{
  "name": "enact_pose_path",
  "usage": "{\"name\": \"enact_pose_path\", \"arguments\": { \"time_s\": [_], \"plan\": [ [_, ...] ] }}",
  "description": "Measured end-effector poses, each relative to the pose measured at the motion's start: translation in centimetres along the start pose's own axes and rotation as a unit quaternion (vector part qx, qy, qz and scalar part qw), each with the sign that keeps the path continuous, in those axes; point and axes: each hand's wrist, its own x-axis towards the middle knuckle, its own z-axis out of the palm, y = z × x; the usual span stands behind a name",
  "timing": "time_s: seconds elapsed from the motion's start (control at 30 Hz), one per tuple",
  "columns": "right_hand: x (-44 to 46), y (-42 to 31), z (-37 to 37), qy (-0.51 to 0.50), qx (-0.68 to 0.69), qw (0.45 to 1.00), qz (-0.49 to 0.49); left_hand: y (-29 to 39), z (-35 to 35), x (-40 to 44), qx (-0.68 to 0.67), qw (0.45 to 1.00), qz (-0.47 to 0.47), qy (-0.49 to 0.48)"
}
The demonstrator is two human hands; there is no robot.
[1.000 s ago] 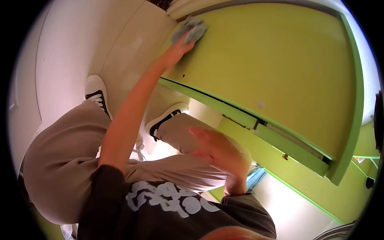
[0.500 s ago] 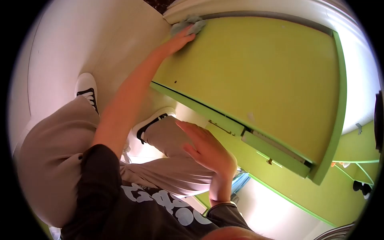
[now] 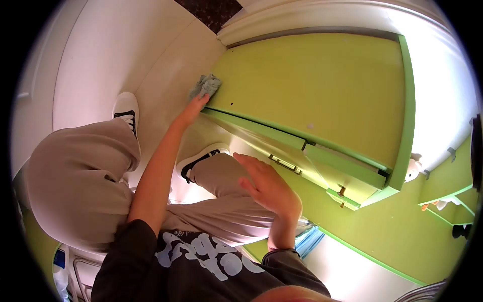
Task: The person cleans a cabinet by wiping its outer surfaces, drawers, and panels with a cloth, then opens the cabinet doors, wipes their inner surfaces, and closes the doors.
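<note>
A crumpled grey cloth (image 3: 205, 86) is in my left hand (image 3: 193, 107), whose fingers press it at the near left corner of a green cabinet side panel (image 3: 317, 90). Part of the cloth hangs past the panel's edge, and my fingers are partly hidden by it. My right hand (image 3: 269, 189) hovers over my bent leg, below the cabinet's drawer fronts. It holds nothing; its fingers stretch out side by side with the thumb apart.
A drawer (image 3: 344, 163) at the cabinet's front stands slightly out. Metal handles (image 3: 286, 164) stick out below. My shoes (image 3: 201, 160) rest on the pale floor (image 3: 166, 75). Green shelves (image 3: 448, 196) and a plush toy (image 3: 413, 167) are at the right.
My left hand has moved with the cloth from the panel's far left corner toward its near left corner. The view has shifted slightly; my right hand keeps about the same pose.
</note>
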Motion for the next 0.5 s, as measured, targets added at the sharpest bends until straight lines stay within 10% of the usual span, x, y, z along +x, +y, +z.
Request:
{"name": "enact_pose_path", "arguments": {
  "time_s": [0.5],
  "plan": [
    [4.4, 4.5, 3.5, -0.048, 0.001, 0.997, 0.053, -2.9, -2.0, 13.0, 0.061, 0.997, -0.043, 0.009]
  ]
}}
